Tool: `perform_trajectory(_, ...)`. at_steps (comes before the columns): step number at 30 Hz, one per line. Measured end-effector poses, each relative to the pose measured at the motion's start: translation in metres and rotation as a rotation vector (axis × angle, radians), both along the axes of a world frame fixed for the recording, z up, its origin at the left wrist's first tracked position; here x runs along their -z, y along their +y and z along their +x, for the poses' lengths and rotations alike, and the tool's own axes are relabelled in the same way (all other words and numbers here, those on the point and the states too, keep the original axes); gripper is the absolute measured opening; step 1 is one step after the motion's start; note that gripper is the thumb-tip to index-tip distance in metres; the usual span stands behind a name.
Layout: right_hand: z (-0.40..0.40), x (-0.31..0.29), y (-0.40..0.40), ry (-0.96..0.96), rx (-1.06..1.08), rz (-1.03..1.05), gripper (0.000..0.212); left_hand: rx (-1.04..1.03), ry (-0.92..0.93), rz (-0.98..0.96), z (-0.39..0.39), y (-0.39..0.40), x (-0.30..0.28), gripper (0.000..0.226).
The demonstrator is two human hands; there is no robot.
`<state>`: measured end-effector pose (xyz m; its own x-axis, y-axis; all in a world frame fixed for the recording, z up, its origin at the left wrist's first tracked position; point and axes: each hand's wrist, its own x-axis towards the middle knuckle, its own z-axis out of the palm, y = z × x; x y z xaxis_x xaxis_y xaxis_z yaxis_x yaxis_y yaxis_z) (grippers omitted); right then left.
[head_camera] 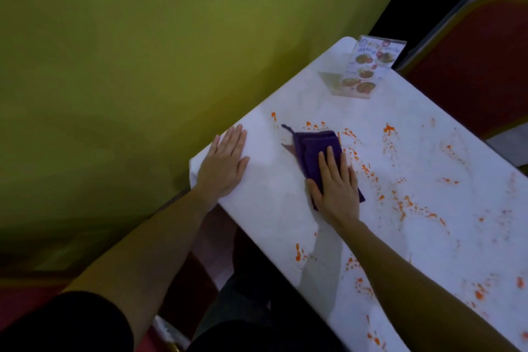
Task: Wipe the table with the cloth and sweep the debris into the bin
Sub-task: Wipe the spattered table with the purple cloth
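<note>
Right hand (337, 183) flat on folded purple cloth (314, 148) mid-frame amid orange splatter (400, 200); left hand (225, 163) flat, fingers straight, on white table (285, 208) corner.

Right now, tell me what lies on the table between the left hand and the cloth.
Only bare white table, head view; left hand flat, orange stains beyond the cloth.

two hands, left (224, 163) and right (335, 183); one purple cloth (315, 151); one white counter (428, 237); one menu stand (368, 68); one red chair (474, 66); orange splatters (400, 203) too many to count.
</note>
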<state>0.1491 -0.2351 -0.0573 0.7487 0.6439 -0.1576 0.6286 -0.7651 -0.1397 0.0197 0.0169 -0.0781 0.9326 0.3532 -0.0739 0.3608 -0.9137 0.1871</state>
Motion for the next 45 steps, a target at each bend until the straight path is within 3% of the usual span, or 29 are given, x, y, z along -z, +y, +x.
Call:
perform_trajectory(5,-0.021,0.005,0.038,0.0,-0.086,0.027,0.058,0.002,-0.012,0.034,-0.001,0.002,0.008,0.062)
perform_trajectory(10,-0.044,0.008,-0.01,0.011,-0.149,0.029,0.057,0.01,-0.025,0.021,-0.001,0.003,0.011,0.062)
perform_trajectory(15,-0.001,-0.001,-0.054,0.019,0.168,-0.025,0.063,0.009,-0.021,0.008,0.0,0.003,0.012,0.063)
perform_trajectory(20,0.055,0.002,0.007,0.018,0.341,0.027,0.06,0.007,-0.039,0.025,-0.001,0.003,0.014,0.062)
perform_trajectory(25,0.027,0.004,0.067,0.035,0.105,0.061,0.06,0.011,-0.044,0.015,-0.002,0.002,0.014,0.062)
perform_trajectory(30,-0.032,0.006,0.007,0.064,-0.127,0.063,0.059,0.019,-0.052,0.003,-0.001,0.003,0.015,0.061)
perform_trajectory(36,0.026,-0.007,-0.06,0.057,0.125,-0.015,0.065,0.019,-0.066,0.033,0.0,0.003,0.02,0.061)
perform_trajectory(41,0.085,-0.002,0.016,0.012,0.273,0.013,0.061,0.01,-0.07,0.059,-0.001,0.004,0.022,0.061)
perform_trajectory(45,0.066,0.001,0.081,0.036,0.112,0.017,0.062,0.011,-0.08,0.061,-0.002,0.003,0.021,0.06)
